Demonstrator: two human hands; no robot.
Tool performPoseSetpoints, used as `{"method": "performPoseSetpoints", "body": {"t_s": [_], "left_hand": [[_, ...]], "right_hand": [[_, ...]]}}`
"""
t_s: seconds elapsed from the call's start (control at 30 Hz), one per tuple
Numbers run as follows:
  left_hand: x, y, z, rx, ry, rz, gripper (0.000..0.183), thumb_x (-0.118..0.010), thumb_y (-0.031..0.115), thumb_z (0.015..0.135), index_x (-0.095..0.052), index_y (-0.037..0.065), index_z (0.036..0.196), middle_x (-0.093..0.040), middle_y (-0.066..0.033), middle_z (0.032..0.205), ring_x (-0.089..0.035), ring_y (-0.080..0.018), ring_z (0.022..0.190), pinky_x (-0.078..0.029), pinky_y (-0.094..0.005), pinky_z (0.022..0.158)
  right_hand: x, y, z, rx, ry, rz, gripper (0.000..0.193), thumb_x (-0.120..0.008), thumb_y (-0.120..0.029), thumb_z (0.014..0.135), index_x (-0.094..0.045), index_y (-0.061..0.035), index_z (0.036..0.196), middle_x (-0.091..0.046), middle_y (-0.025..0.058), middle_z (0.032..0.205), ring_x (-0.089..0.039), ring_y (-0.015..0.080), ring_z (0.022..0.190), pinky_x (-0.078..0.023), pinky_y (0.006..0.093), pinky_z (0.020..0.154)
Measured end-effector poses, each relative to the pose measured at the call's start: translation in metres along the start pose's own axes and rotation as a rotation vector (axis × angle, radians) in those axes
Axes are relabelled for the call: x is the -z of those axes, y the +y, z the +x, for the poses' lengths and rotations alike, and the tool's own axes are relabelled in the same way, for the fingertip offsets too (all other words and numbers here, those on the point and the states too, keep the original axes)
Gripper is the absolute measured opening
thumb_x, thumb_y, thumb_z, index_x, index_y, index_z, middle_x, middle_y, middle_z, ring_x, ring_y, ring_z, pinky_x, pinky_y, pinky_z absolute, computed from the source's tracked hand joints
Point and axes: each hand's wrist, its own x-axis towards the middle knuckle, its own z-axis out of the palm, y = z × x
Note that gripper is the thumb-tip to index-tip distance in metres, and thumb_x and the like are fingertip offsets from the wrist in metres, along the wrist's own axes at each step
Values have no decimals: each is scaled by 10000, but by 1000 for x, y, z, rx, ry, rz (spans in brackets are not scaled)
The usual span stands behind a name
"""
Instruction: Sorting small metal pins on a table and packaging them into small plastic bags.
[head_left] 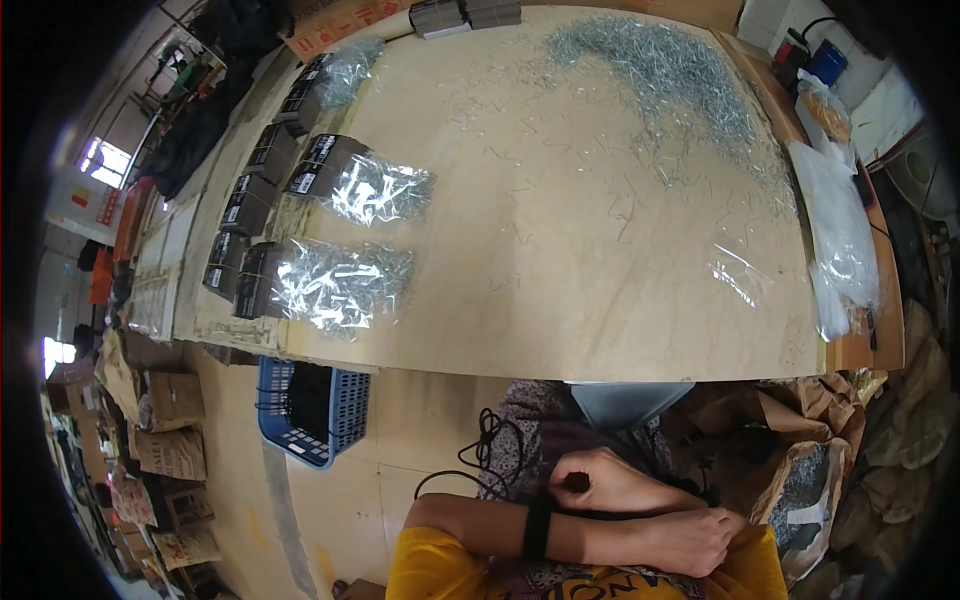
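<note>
My forearms lie crossed in front of my body, below the table's near edge. My left hand (690,543) is on the right side, its fingers curled closed beside my right forearm; I see nothing in it. My right hand (598,478) reaches across to the left, fingers and thumb curled into a loose ring around a dark hollow, with no object showing. A black band (537,530) wraps my left forearm. Neither hand touches the pale wooden table (480,320), where clear bags of metal pieces (342,284) and a loose pile of thin bent metal pieces (660,75) lie.
Dark banded stacks (247,203) line the table's left side; others (465,14) stand at the far edge. Clear plastic bags (840,240) hang over the right edge. A blue basket (340,415) sits below, left, and an open sack of metal pieces (800,500) at right.
</note>
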Motion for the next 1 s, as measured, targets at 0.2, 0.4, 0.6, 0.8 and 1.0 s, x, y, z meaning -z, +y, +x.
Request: {"method": "performPoseSetpoints", "body": {"t_s": [0.2,0.4,0.6,0.8,1.0], "left_hand": [[8,4,4,-12,-92,24,242,-588,225,765,-696,10,741,-641,-50,744,-576,-217,767,-388,-351,703],[-6,7,6,23,-171,-38,228,-597,226,762,-708,27,739,-647,-49,754,-568,-199,745,-349,-337,665],[-3,8,10,-21,-325,-19,211,-605,220,761,-716,41,743,-651,-45,783,-568,-198,752,-340,-350,674],[0,3,11,-63,-313,-28,218,-613,238,751,-715,44,746,-642,-46,788,-560,-202,772,-337,-355,714],[-19,10,7,-26,-94,77,217,-595,242,779,-731,99,689,-668,-21,744,-571,-187,743,-299,-366,674]], "right_hand": [[4,0,4,175,-103,-4,308,-707,-113,812,-643,-32,1102,-706,122,1050,-679,242,932,-528,340,810],[10,-6,7,77,-186,146,258,-684,-179,863,-658,-31,1073,-721,109,1016,-695,236,939,-538,340,820],[17,-3,5,84,-232,163,226,-681,-208,887,-679,-25,1020,-728,116,965,-704,230,910,-542,344,779],[19,-20,4,44,-243,-47,202,-699,-197,860,-668,-37,980,-722,123,872,-713,265,816,-548,354,713],[4,-8,1,50,-98,-111,199,-692,-194,849,-648,-25,941,-714,147,844,-705,311,778,-532,365,672]]}}
